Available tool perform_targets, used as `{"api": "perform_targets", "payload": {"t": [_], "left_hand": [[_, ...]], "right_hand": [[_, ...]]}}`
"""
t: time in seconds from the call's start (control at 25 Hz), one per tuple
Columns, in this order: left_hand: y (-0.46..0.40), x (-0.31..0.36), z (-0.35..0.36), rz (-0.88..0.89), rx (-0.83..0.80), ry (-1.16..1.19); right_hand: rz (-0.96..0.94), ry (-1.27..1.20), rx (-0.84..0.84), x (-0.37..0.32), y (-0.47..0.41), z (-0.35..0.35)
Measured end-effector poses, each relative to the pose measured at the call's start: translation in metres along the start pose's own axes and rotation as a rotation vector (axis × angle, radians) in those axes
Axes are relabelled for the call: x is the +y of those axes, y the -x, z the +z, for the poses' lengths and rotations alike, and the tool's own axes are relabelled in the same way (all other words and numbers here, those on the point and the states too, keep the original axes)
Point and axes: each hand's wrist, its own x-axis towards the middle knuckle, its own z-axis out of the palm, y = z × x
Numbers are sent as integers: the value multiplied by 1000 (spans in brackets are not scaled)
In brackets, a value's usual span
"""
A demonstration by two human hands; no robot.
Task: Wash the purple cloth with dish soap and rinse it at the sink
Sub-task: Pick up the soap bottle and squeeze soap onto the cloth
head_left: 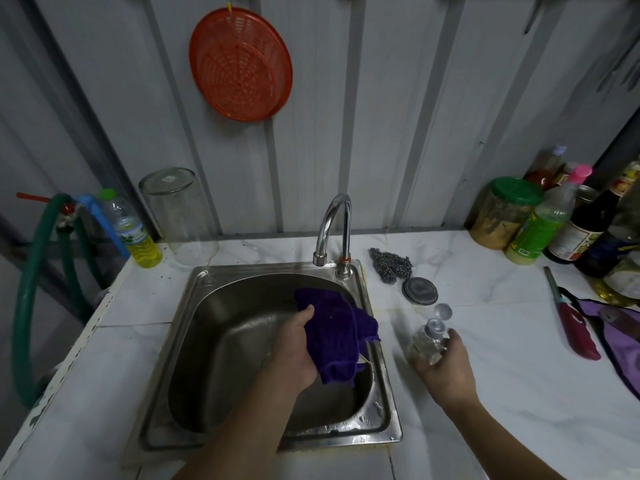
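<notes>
One purple cloth [334, 336], one steel sink [214, 344], one curved tap [334, 220] and one small clear soap bottle [427, 344] are in play, worked by two bare hands.

The left hand [294, 355] reaches in from below over the basin, forearm angled up and to the right. Its fingers are curled shut around the cloth, thumb pressed on the near face. The cloth bunches beyond the knuckles and hangs down past the fingers to the right, above the basin's right side and just below the tap's spout.

The right hand [446, 372] rests over the white counter [485, 341] to the right of the sink, wrist low, palm turned inward. Its fingers wrap the bottle's body, holding it roughly upright; the flip cap stands open just above the fingertips.

Beyond those fingertips lie one round metal lid [419, 290] and one steel scourer [391, 265]. Far to the right of the hand lies one red lighter [575, 327], and behind it a crowd of bottles and jars too overlapped to count.
</notes>
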Motion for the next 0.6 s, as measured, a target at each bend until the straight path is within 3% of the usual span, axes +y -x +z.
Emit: {"api": "perform_targets", "payload": {"t": [0.08,0.16,0.32,0.36,0.48,0.52,0.6], "left_hand": [[2,4,-2,13,-10,-44],[3,10,-6,27,-15,-103],[12,23,-5,26,-57,-201],[15,28,-4,36,-74,-226],[21,46,2,51,-108,-339],[22,53,4,40,-97,-391],[21,63,4,-7,-51,-476]], "right_hand": [[60,37,164,1,25,-4],[-29,-6,196,-15,63,2],[-361,-164,-136,-100,62,33],[-362,-170,-283,-124,47,41],[-95,-235,-676,-165,4,62],[-75,-265,-729,-166,-4,69],[-141,-263,-667,-161,-13,83]]}}
